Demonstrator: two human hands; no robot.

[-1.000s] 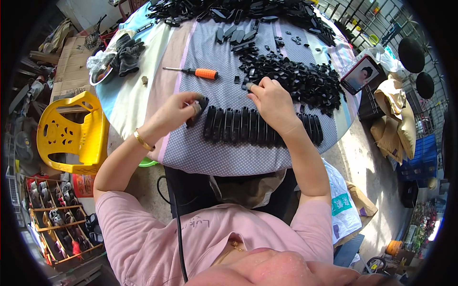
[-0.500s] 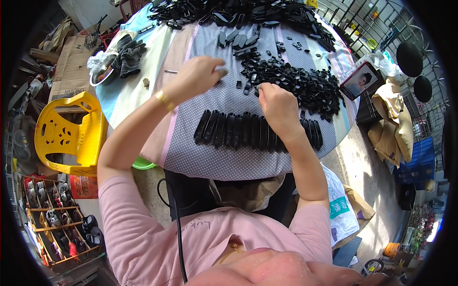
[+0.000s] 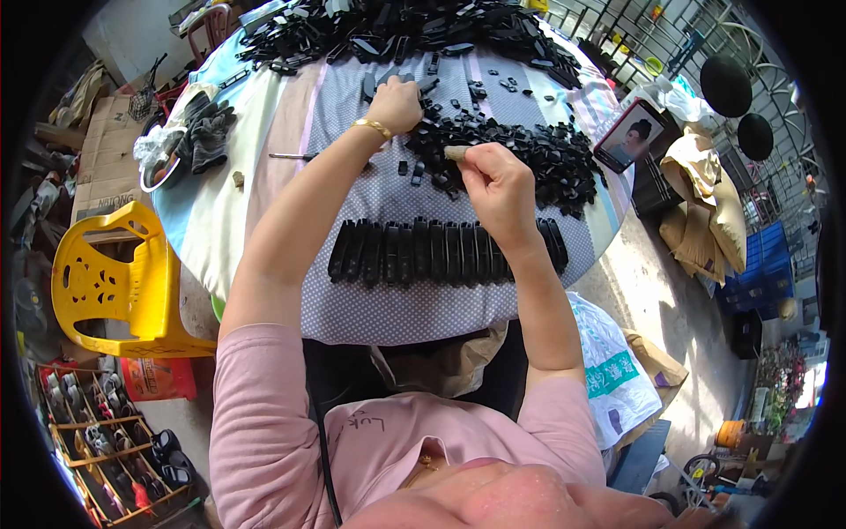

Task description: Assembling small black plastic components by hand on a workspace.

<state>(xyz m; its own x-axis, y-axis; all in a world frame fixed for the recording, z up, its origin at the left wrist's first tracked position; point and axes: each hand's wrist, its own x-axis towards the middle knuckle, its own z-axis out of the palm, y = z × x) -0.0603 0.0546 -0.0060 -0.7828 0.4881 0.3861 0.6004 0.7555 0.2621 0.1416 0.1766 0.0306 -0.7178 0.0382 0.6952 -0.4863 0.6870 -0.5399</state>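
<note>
My left hand (image 3: 394, 106) reaches to the far middle of the table, over a few flat, long black plastic pieces (image 3: 369, 86). Its fingers curl down, and what lies under them is hidden. Just this side of a heap of small black clips (image 3: 507, 134), my right hand (image 3: 500, 183) is mostly closed. A beige wrap (image 3: 456, 152) covers its index fingertip, with the thumb bent below; anything between them is too small to make out. Below the right hand stands a row of long black plastic parts (image 3: 405, 251), set side by side. Two loose small clips (image 3: 403, 167) lie between the hands.
A large pile of black parts (image 3: 423, 31) covers the table's far side. A thin metal tool (image 3: 289, 156) lies beside my left forearm. Dark gloves (image 3: 211, 132) rest at the left edge, and a phone (image 3: 628, 134) stands at the right. A yellow chair (image 3: 97, 278) is on the left.
My left hand has moved away from me, from above the cloth to the long flat pieces. My right index finger has straightened from a pinch. The whole view has shifted slightly.
</note>
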